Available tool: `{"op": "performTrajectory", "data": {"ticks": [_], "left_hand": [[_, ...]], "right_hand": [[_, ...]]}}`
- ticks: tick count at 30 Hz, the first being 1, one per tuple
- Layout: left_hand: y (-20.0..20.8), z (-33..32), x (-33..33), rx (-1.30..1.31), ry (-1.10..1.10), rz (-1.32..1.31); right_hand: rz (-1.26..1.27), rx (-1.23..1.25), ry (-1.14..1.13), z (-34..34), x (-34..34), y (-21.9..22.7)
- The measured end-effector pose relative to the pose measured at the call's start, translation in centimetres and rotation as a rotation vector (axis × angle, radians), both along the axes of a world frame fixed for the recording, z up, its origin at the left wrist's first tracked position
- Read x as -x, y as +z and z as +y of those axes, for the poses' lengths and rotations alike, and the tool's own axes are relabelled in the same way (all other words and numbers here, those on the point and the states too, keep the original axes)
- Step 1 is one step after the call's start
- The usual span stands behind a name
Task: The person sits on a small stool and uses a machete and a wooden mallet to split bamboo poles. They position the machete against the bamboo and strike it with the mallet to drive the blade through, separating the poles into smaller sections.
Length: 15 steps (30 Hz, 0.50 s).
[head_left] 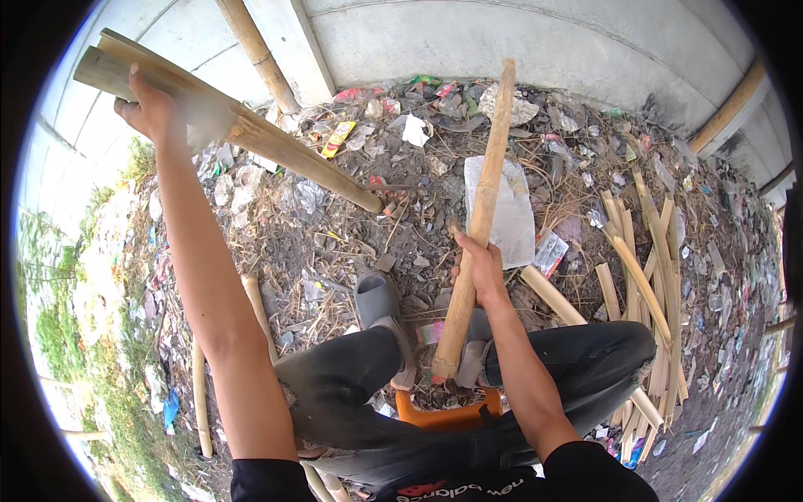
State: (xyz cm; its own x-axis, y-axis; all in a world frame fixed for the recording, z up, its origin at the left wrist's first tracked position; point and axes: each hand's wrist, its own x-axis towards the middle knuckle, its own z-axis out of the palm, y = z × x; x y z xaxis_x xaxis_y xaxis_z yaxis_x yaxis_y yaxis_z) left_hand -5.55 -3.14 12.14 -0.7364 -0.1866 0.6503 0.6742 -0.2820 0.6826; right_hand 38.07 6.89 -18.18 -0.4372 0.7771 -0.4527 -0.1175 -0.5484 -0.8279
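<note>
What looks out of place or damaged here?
Litter is strewn below the wall, untidy around someone working. The bamboo pole at the left hand gapes at its upper end, apparently split; the trousers look frayed.

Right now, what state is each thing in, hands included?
Left hand: against the thick bamboo pole, grip unclear
Right hand: closed around the bamboo stick
Thick bamboo pole: slanted, seemingly split at its top
Bamboo stick: held
Bamboo strips: split, loosely piled on the ground
White sheet: lying on the ground
Gray slippers: worn
Trousers: torn
Orange stool: partly hidden
</note>
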Motion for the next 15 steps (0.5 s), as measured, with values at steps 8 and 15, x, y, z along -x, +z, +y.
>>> {"op": "performTrajectory", "data": {"ticks": [8,15], "left_hand": [[-0.5,1.1,-0.6,0.126,0.168,0.101],[-0.2,4.7,-1.2,0.178,0.176,0.084]], "right_hand": [[0.264,-0.816,-0.26,3.7,2.5,10.2],[-0.683,-0.259,0.566,-12.2,-2.1,-14.6]]}}
